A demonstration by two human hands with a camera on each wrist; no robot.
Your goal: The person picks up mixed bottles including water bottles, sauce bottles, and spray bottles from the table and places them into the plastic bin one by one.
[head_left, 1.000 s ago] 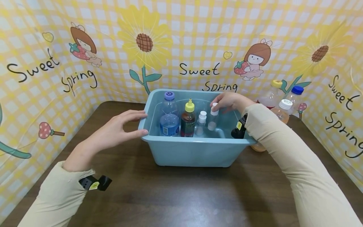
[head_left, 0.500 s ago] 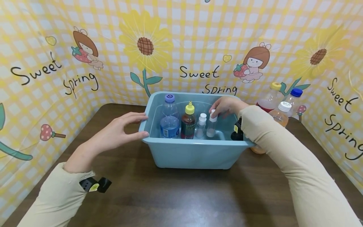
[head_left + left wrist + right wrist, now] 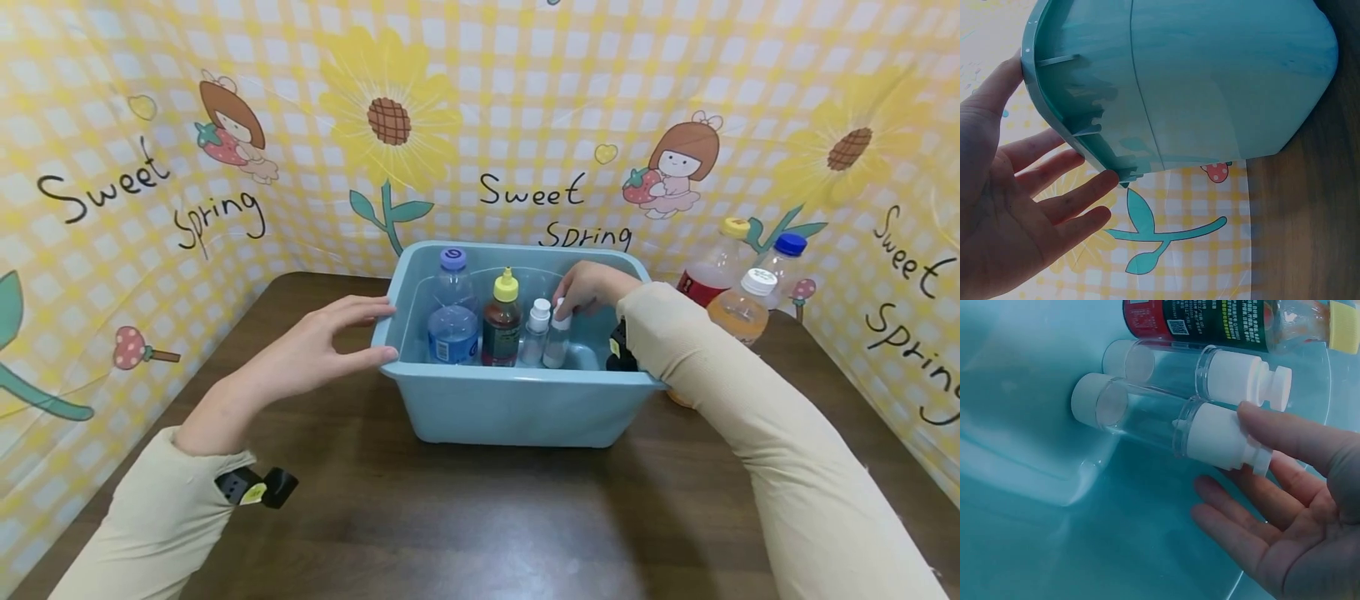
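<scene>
In the head view a blue plastic tub [image 3: 517,408] stands on the table. Thumb and fingertips of my left hand [image 3: 318,342] touch its left rim, the fingers fairly straight. My right hand [image 3: 596,286] reaches inside and pinches the white top of a small clear pump bottle [image 3: 1154,422]; its remaining fingers stay off the bottle in the right wrist view. A second similar pump bottle [image 3: 536,333] stands alongside. To its left are a sauce bottle [image 3: 500,329] with a yellow nozzle cap and a water bottle [image 3: 452,333] with a purple cap.
Right of the tub stand several drink bottles: one yellow-capped [image 3: 711,267], one blue-capped [image 3: 787,250] and one white-capped with orange liquid [image 3: 741,312]. My right sleeve partly covers them. Behind the brown table [image 3: 465,517] hangs a checked yellow cloth [image 3: 517,100].
My right hand has lowered the pump bottle and moved it left, up beside the other pump bottle. My left hand remains at the tub's rim. The head view has shifted slightly.
</scene>
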